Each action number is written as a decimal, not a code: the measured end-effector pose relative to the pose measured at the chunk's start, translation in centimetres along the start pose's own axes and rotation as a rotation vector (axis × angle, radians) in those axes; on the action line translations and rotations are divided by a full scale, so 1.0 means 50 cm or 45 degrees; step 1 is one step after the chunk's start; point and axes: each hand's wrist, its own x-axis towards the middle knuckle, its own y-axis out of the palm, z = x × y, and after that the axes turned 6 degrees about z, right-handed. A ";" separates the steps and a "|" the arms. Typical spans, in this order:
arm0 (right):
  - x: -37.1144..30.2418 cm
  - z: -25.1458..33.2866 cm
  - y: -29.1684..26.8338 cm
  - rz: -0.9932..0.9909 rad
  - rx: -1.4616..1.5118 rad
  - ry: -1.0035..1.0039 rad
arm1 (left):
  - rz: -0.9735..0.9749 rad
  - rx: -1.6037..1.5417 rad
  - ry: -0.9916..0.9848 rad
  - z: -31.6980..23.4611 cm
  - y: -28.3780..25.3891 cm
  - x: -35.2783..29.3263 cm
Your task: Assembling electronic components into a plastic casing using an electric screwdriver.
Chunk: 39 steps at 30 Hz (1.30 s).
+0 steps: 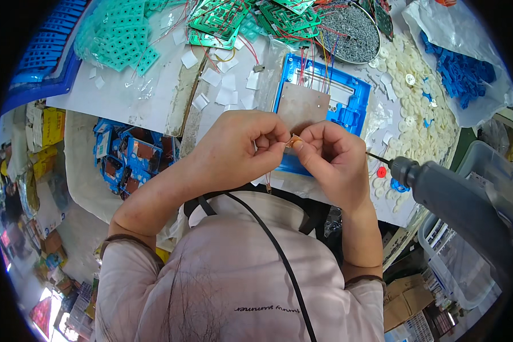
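Just above the near part of the blue plastic housing point(356, 105), the left hand point(236, 139) and the right hand point(339, 157) meet fingertip to fingertip, and from my distant seat I see both narrowed to a pinch on a small orange-tan piece point(293, 141); the fingers cover most of it, so I cannot tell its exact form. With so little surface to grip, I judge it could slip if either thumb rolls, and drop into the housing beneath. Thin coloured wires point(302, 65) beyond the hands look fine enough to snag or pull loose should a wrist sweep forward. Just beside the right hand's outer edge, the dark grey power driver point(439, 185) points its slender bit inward; a careless shift outward could bring a scrape. Ahead of the fingertips lies a flat, dull brown board point(304, 105), smooth-faced and straight-edged, against the housing's glossy moulded frame. Farther forward of the right hand sits a gritty heap of small grey metal parts point(353, 31); off to its right, smooth cream discs point(409, 78) are strewn loosely. Beyond the left hand, matte white squares point(228, 94) lie scattered, thin and papery.
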 end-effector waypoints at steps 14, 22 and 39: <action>-0.018 0.037 -0.006 0.052 -0.512 -0.218 | -0.071 0.186 0.203 0.007 0.019 0.000; -0.014 -0.008 -0.002 -0.109 -0.618 -0.680 | 0.068 0.009 -0.087 -0.010 0.005 0.007; 0.019 -0.027 -0.036 -0.038 -1.365 -1.100 | 0.156 0.338 -0.009 -0.028 -0.009 0.028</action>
